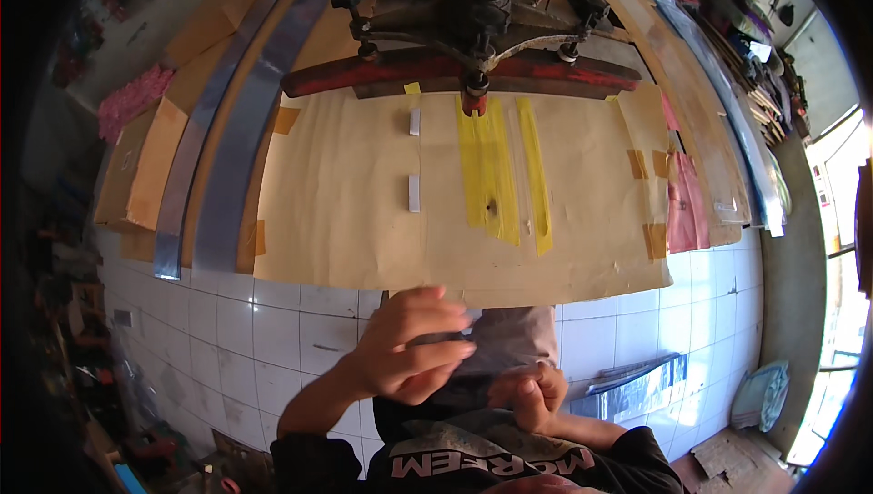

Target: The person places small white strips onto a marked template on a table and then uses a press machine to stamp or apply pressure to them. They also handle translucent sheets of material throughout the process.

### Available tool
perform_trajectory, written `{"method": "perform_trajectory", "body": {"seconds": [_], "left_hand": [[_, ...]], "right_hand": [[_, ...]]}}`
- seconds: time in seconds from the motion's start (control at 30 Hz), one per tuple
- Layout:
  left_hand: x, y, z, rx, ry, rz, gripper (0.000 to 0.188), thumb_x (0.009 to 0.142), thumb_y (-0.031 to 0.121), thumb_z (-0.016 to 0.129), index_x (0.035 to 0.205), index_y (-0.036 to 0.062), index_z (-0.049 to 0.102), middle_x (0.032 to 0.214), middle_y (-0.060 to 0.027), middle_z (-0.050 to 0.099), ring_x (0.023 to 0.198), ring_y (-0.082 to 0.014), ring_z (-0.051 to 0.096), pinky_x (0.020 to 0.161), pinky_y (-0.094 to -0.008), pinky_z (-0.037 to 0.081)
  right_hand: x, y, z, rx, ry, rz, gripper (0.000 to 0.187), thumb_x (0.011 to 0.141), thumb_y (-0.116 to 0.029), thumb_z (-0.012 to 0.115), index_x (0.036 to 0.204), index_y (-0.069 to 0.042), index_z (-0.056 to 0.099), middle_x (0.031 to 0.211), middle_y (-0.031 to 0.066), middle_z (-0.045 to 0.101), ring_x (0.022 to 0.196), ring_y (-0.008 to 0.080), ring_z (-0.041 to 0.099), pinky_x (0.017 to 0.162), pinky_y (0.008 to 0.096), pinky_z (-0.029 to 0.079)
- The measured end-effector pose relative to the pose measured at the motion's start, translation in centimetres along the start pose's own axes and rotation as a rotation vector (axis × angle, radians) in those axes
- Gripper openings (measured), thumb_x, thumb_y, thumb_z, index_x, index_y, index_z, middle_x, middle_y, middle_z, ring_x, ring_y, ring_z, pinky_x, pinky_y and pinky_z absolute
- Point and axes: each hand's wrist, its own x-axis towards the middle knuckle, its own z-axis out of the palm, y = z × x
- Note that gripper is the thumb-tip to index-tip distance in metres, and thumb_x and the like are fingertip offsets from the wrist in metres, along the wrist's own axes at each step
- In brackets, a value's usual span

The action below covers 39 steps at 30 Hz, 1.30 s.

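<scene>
Close under the camera, a thin clear plastic sheet is held between both hands, just in front of the paper-covered bench. It is pinched from above by the left hand, fingers closed on its edge, and gripped lower by the right hand. Separating or opening it appears under way; laying it flat under the red press bar would call for alignment with the yellow tape strips.

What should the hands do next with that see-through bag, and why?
Probably lift the clear bag up onto the brown paper table. Both the left hand and right hand hold it low, near the body, and the red press bar sits further ahead.
</scene>
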Motion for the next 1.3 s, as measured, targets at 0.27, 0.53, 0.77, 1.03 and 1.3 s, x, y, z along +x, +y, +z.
{"method": "perform_trajectory", "body": {"seconds": [0.27,0.53,0.77,1.03,1.3], "left_hand": [[-8.2,2.7,5.8,-0.644,0.525,-0.556,0.049,0.087,0.025,0.071,0.124,-0.0017,0.051,0.117,-0.0191,0.060,0.104,-0.0314,0.062,0.094,-0.0436,0.049],[-9.6,2.8,5.6,-0.472,0.072,-0.771,0.025,0.086,0.008,0.073,0.107,-0.0026,0.064,0.094,-0.0115,0.071,0.089,-0.0179,0.069,0.083,-0.0292,0.053],[-8.8,3.7,6.3,-0.491,0.144,-0.747,0.009,0.091,0.003,0.063,0.096,-0.0042,0.067,0.082,-0.0128,0.071,0.077,-0.0181,0.070,0.073,-0.0289,0.055],[-9.8,4.2,6.1,-0.522,0.133,-0.823,0.012,0.092,0.004,0.062,0.097,-0.0057,0.065,0.083,-0.0135,0.071,0.078,-0.0182,0.070,0.075,-0.0295,0.056],[-9.9,4.3,6.0,-0.606,0.149,-0.885,0.018,0.096,0.010,0.059,0.100,-0.0064,0.064,0.083,-0.0136,0.070,0.078,-0.0176,0.069,0.073,-0.0305,0.057]], "right_hand": [[4.6,-2.1,1.0,0.046,0.113,0.172,0.020,0.103,-0.016,0.046,0.098,0.001,0.054,0.064,0.0075,0.062,0.054,0.0141,0.060,0.054,0.0263,0.048],[9.5,-5.9,3.2,-0.273,0.197,0.169,0.032,0.097,-0.006,0.056,0.127,0.004,0.052,0.067,0.0059,0.062,0.049,0.0106,0.057,0.050,0.0224,0.047],[11.4,-5.8,2.5,-1.292,0.052,-0.276,0.048,0.080,-0.014,0.074,0.126,-0.003,0.061,0.130,0.0199,0.054,0.117,0.0383,0.052,0.097,0.0484,0.043],[11.2,-3.6,3.6,-1.405,-0.266,-0.220,0.056,0.089,-0.032,0.064,0.136,-0.003,0.051,0.147,0.0245,0.041,0.136,0.0429,0.038,0.111,0.0554,0.028],[11.7,-3.2,3.9,-1.394,-0.272,-0.255,0.056,0.090,-0.031,0.062,0.136,-0.001,0.051,0.146,0.0268,0.041,0.136,0.0450,0.037,0.110,0.0545,0.030]]}}
